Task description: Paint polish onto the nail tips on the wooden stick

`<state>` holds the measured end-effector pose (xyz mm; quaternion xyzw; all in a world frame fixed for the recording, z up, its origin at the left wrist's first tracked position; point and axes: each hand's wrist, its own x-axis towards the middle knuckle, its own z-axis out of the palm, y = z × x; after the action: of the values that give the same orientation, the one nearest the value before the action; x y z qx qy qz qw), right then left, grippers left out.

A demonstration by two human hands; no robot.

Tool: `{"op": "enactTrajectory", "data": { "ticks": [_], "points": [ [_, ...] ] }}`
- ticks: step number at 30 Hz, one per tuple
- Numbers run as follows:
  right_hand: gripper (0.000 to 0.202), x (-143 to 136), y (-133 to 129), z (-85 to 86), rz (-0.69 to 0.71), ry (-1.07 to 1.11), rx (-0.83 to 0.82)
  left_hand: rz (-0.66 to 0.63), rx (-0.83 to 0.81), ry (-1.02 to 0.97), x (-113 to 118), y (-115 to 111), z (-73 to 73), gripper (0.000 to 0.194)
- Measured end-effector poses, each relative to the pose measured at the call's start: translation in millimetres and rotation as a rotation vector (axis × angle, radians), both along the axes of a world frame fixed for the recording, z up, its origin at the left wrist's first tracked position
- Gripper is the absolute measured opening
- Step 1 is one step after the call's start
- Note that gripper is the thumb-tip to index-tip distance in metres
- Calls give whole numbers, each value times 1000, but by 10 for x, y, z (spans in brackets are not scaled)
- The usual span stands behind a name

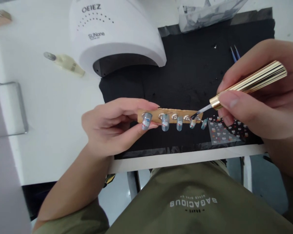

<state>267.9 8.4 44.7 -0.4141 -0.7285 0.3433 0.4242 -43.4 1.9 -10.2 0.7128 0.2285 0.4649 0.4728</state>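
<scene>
My left hand (112, 125) grips the left end of a wooden nail display stand (169, 113) between thumb and fingers. Several blue-grey false nails (165, 123) with small printed pictures stick out from its near side on silvery mounts. My right hand (254, 94) is closed round the gold ribbed cap of a nail polish brush (250, 84). The brush's dark tip (194, 115) points down to the left, at the second nail from the right; whether it touches cannot be told. Under my right hand lies a clear sticker sheet (223, 131) with tiny printed figures, partly covered.
A white nail lamp (117, 32) stands behind my left hand. Blue tweezers (235, 53) lie near my right hand. A clear plastic box (207, 16) is at the back, a cream tube (64, 63) at the left. Black sheeting (185, 78) covers part of the white table.
</scene>
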Motion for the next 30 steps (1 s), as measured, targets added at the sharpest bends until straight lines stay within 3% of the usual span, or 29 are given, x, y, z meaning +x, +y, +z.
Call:
{"op": "enactTrajectory", "data": {
  "ticks": [5,11,17,24,30],
  "points": [
    [19,8,6,1,-39,50,-6,14,-10,31,-14,-22,18,66],
    [24,-2,-26,126,-21,58,-10,53,-27,-69,74,34,31,53],
    [31,-118,-18,215,-73,48,-11,58,-4,-94,102,59,9,53],
    [28,-67,9,164,-98,28,56,69,-97,-141,150,54,53,51],
    [22,19,-11,181,4,16,121,69,-75,-124,133,64,38,53]
  ]
}}
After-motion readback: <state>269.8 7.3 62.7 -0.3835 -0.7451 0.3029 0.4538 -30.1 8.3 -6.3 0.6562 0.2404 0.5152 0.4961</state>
